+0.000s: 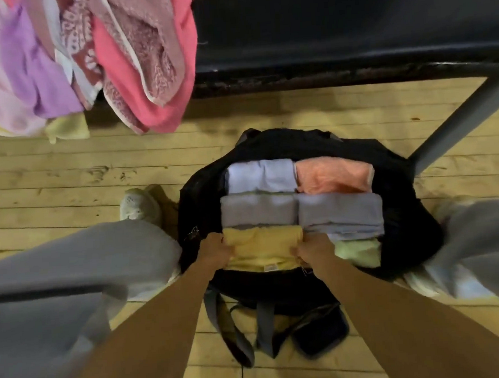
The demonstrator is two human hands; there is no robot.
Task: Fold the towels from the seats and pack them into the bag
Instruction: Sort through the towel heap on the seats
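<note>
Left hand (215, 250) and right hand (313, 247) gripping folded yellow towel (263, 246) between them (fingers curled on its ends), sitting in black bag (404, 208).

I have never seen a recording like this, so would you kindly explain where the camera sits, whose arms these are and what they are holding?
No machine here: a person wears one wide-angle camera on the head, looking down, so the two bare arms are their own. The left hand and right hand each grip an end of a folded yellow towel at the near side of an open black bag on the wooden floor. Already in the bag lie a lavender towel, an orange towel, two grey towels and a pale green towel. Unfolded towels hang at the top left beside the dark seat.
</note>
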